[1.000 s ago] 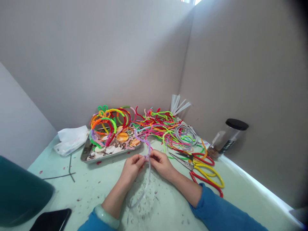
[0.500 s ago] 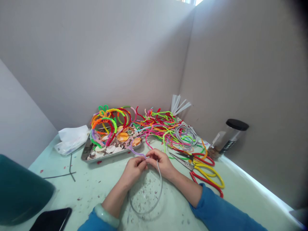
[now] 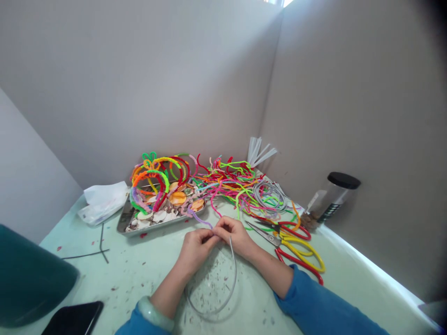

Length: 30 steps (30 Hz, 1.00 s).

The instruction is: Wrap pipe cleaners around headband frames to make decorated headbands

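Note:
My left hand (image 3: 196, 249) and my right hand (image 3: 236, 236) meet fingertip to fingertip over the table, both closed in a pinch. Between them a thin grey wire (image 3: 233, 274) bends round into a loop that hangs toward me. A fuzzy purple pipe cleaner (image 3: 200, 220) comes out of the pinch and runs back toward the shell tray. Fingers hide the spot where wire and pipe cleaner meet. Right of my right hand lie scissors with yellow handles (image 3: 307, 253) and scissors with red handles (image 3: 296, 230).
Behind my hands, a metal tray (image 3: 164, 229) holds shells and colourful pipe-cleaner hoops (image 3: 162, 174). Beside it are tangled pipe cleaners (image 3: 230, 179) and a coil of grey wire (image 3: 268, 197). A clear jar (image 3: 333, 197) stands right; a green container (image 3: 31, 277) and phone (image 3: 75, 318) are left.
My fingertips have shifted slightly to the right and closed together over the join. The purple pipe cleaner's far part has drawn in, with less of a curve over the tray.

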{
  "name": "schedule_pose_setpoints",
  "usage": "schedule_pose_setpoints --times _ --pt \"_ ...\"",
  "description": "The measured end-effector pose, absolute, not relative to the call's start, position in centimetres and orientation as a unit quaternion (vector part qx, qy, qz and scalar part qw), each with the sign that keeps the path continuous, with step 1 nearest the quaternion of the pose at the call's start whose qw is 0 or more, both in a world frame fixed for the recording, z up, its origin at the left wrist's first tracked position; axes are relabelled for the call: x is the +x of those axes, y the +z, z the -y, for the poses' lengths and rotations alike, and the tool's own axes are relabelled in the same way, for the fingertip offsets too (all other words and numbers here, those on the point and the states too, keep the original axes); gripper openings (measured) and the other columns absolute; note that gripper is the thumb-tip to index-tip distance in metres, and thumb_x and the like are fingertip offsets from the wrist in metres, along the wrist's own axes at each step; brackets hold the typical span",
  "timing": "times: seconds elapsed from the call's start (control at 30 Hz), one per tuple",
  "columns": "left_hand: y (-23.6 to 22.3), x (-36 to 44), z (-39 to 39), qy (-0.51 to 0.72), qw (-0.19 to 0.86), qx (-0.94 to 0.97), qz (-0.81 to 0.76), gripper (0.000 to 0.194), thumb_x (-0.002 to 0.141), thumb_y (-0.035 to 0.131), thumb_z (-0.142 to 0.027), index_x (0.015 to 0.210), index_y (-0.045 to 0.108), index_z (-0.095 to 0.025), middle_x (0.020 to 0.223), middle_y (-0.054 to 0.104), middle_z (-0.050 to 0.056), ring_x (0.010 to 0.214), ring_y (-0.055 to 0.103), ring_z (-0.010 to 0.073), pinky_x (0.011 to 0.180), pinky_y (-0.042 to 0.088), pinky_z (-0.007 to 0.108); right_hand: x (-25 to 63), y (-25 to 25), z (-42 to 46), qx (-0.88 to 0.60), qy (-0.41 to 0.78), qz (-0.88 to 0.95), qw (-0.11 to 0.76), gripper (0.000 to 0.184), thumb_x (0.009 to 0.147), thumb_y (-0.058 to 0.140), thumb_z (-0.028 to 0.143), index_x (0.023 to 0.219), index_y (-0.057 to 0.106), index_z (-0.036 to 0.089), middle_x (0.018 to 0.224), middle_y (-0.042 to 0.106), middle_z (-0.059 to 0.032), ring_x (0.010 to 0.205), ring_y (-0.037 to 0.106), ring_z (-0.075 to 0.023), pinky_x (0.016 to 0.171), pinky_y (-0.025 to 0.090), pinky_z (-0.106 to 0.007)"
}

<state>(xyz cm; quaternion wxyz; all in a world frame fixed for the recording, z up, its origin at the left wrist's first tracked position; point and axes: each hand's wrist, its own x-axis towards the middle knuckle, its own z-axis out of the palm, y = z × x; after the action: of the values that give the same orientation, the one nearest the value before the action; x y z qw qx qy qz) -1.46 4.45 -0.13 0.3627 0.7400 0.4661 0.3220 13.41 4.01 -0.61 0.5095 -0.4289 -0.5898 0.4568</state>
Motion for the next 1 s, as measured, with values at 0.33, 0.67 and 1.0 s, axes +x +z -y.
schedule_pose_setpoints --times 0.33,0.67,1.0 --pt "0.5 -1.7 -4.7 0.311 0.334 0.748 -0.482 0.037 0.079 0.047 -0.039 0.053 0.056 -0.015 0.05 0.044 -0.002 0.051 0.038 0.0112 0.051 0.025 0.023 13.4 -0.6 -4.0 -0.417 0.463 0.601 0.501 0.014 0.078 0.06 0.029 0.074 0.055 0.016 0.06 0.05 0.0037 0.05 0.043 -0.0079 0.046 0.033 -0.02" --pt "0.3 -1.8 -4.9 0.307 0.37 0.718 -0.503 0.038 0.078 0.047 -0.043 0.052 0.053 -0.016 0.049 0.042 -0.003 0.05 0.038 0.0113 0.05 0.025 0.023 13.4 -0.3 -3.8 -0.405 0.46 0.614 0.497 0.008 0.08 0.055 0.024 0.082 0.058 0.016 0.066 0.055 0.0025 0.052 0.046 -0.0079 0.05 0.037 -0.02" --pt "-0.7 -1.7 -5.3 0.367 0.39 0.672 -0.511 0.027 0.076 0.052 -0.041 0.063 0.053 -0.016 0.053 0.051 -0.002 0.052 0.046 0.0124 0.048 0.03 0.022 13.4 -0.9 -3.9 -0.423 0.385 0.654 0.495 0.01 0.08 0.054 0.02 0.087 0.061 0.016 0.073 0.058 0.0 0.065 0.053 -0.0116 0.06 0.041 -0.022"
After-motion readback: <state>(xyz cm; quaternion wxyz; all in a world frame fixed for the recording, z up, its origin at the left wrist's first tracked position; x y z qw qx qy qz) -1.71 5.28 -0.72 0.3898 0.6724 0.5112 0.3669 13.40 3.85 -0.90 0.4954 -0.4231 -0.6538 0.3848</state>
